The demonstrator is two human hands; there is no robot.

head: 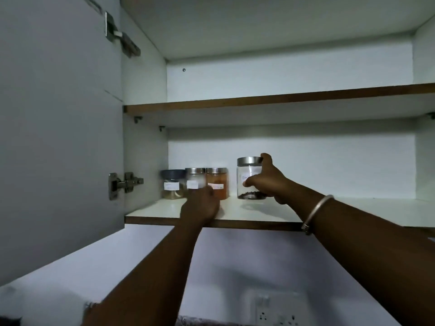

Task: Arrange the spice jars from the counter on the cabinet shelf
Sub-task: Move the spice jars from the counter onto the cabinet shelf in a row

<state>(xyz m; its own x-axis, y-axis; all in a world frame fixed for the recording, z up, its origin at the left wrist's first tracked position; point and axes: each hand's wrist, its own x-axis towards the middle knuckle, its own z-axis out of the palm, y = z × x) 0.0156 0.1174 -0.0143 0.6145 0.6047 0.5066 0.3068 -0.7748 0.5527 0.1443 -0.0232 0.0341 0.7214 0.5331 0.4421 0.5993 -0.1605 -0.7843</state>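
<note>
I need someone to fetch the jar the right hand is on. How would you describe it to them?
In the open cabinet, look at the lower shelf, where four jars stand. It is the rightmost jar, apart from the other three: the tallest, clear, steel-lidded, nearly empty with dark bits at the bottom.

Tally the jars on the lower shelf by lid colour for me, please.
Silver-lid jars: 3 — white-contents jar, orange-spice jar, tall jar held by the right hand
Dark-lid jar: 1 — dark-lid jar
Total: 4 jars
</note>
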